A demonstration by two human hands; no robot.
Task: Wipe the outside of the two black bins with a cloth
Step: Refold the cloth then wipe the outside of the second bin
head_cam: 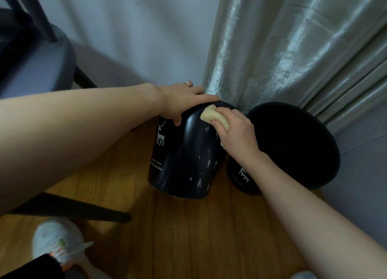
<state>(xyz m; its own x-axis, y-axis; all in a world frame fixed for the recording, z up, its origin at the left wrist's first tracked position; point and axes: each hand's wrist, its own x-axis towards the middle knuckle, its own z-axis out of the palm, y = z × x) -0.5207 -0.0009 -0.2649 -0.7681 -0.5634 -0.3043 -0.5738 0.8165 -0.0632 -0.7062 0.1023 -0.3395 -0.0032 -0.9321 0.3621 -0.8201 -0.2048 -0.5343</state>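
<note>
While our left hand lies flat over the top of the near black bin, fingers mostly straight, thumb down the side wall, our right hand pinches a folded beige cloth and presses it against the same bin's upper side. Ring on a left finger. That bin stands on the wooden floor, seemingly upside down, white deer print facing left, pale streaks down its wall. Second black bin sits just beside it on the right, mouth open towards us, small deer print low on its side, partly behind our right wrist. Grey shiny curtain hangs behind both bins, white wall to its left. Chair at far left, grey seat, one black leg crossing the floor. Pale sneaker at lower left, blurred.
</note>
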